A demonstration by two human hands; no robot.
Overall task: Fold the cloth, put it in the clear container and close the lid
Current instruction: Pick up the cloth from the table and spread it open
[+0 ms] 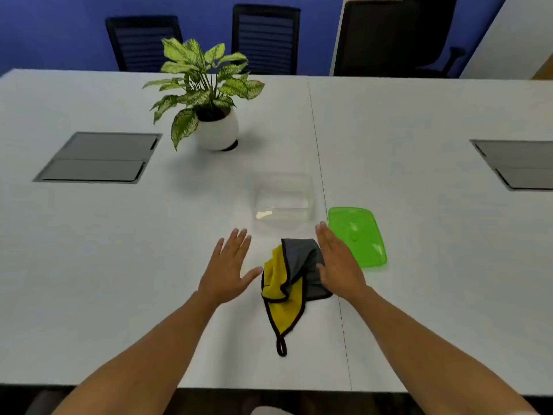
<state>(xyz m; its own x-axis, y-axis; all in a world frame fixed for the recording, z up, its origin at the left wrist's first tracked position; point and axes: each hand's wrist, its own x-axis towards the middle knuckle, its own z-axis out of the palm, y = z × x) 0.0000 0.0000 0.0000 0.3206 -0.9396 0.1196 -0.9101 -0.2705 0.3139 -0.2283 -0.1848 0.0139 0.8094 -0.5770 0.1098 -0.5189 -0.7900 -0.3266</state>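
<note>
Lying crumpled, yellow-grey cloth, seemingly black-edged

A yellow and grey cloth with black edging lies crumpled on a white table, its small black loop pointing to 6 o'clock. Just beyond it, at 12 o'clock, stands an empty clear container, open at the top. A bright green lid lies flat at the cloth's 2 o'clock, just beside the container.

Matt cloth, glossy plastic lid, smooth matt table.
</note>
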